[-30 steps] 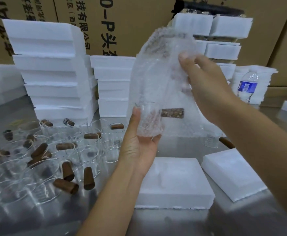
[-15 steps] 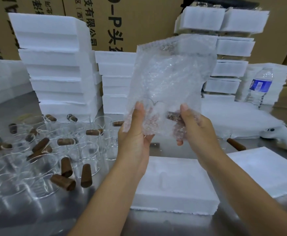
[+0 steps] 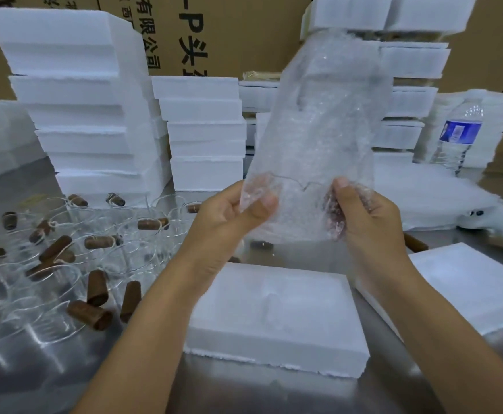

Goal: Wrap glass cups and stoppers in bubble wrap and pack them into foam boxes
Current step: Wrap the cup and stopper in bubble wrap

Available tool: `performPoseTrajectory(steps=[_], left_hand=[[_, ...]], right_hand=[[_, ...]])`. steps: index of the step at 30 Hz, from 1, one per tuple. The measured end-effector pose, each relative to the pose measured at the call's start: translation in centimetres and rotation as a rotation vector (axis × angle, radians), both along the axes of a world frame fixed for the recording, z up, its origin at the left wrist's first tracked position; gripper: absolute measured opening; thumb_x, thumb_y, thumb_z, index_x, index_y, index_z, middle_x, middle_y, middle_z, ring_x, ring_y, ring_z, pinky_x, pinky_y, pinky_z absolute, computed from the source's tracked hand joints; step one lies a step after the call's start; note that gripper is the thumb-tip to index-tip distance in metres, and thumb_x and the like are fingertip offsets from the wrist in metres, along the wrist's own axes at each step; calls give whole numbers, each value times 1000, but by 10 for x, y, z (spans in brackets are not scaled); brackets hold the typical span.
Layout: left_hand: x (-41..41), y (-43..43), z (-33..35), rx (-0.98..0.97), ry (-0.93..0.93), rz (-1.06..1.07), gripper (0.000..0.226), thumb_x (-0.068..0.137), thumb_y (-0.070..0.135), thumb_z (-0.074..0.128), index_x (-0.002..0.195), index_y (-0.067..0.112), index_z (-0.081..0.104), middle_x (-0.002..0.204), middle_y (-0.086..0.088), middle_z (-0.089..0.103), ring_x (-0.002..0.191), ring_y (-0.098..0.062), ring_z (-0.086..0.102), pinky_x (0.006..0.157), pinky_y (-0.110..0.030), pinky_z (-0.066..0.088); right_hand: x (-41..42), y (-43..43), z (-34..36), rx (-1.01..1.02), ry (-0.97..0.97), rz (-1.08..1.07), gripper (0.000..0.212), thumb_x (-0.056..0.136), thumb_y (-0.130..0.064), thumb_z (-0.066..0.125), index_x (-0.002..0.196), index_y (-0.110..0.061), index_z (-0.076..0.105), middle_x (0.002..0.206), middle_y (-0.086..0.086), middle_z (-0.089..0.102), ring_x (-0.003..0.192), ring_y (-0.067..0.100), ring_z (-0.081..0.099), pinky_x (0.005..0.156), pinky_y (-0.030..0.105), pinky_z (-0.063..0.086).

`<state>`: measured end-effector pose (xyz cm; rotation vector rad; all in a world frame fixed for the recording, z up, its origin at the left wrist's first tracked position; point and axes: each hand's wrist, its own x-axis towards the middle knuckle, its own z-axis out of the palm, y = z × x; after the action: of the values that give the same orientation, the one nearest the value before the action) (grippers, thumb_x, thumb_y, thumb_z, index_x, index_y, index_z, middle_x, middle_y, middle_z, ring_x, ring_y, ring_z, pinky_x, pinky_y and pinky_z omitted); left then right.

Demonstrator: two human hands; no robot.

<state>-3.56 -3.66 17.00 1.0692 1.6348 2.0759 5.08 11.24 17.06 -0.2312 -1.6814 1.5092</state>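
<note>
1. Bubble wrap is held upright above the counter, pinched at its lower corners so the contents settle to the bottom.
2. The left hand has its grip closed, thumb against fingers, on the corner holding the glass cup.
3. The right hand curls its grip round the opposite corner, apparently over a brown stopper blurred by the film.
4. The open foam box lies directly below, placed to receive the bundle.
</note>
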Motion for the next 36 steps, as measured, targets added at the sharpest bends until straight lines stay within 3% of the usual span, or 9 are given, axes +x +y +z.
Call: performPoseTrajectory(steps=[4,8,13,17,23,25,29,33,36], left_hand=[[3,2,-4,-62,107,-34,66,61,44,81,122,26,61,117,9,68,113,-8,61,94,-23,48],[8,9,-6,-41,168,90,56,67,37,78,118,29,59,106,15,71,99,-1,66,74,-11,50],[7,7,-8,-19,188,120,59,68,46,71,123,31,57,112,13,69,107,-4,63,87,-23,50],[4,2,-10,23,141,71,45,67,43,72,111,44,63,116,10,67,112,-10,62,93,-30,49],[3,-4,-10,-58,197,16,33,69,40,73,99,48,64,110,17,67,105,-3,63,85,-17,49],[5,-4,-11,-129,246,46,33,71,35,75,99,43,61,105,22,67,101,4,61,83,-10,46],[10,-2,-13,-226,308,6,37,78,32,75,111,30,57,111,17,66,106,-1,61,94,-22,46],[14,1,-12,-219,332,-6,33,82,24,72,111,23,57,107,14,68,100,-2,63,85,-12,47],[16,2,-11,-207,338,22,27,82,22,72,104,24,56,98,14,68,93,-3,64,81,-16,49]], right_hand=[[3,0,1,95,18,-24,55,97,-28,49,44,-35,60,40,-17,48,40,-3,43,42,8,35],[2,-2,-4,123,40,-19,50,98,-28,49,49,-27,57,42,-16,48,41,-3,43,44,8,34],[2,1,-5,77,49,34,42,95,-34,51,57,-32,68,60,-14,65,58,-1,60,58,12,46],[5,6,-3,59,63,74,38,92,-35,51,60,-32,70,70,-9,67,73,13,60,75,35,50],[12,7,-1,91,104,27,20,91,-20,60,74,-24,68,60,-12,64,61,1,58,67,15,48],[13,8,-2,81,119,4,10,88,-15,65,81,-22,66,59,-9,65,59,5,60,68,18,51],[13,3,-4,144,114,-86,13,84,-13,70,81,-25,64,65,-9,66,63,8,63,71,25,54],[13,-6,-6,190,61,-78,16,82,-16,72,76,-31,68,77,-13,70,80,9,66,78,42,56],[13,-13,-8,318,-6,20,13,87,-23,65,78,-31,69,75,-16,68,78,4,64,74,32,51]])
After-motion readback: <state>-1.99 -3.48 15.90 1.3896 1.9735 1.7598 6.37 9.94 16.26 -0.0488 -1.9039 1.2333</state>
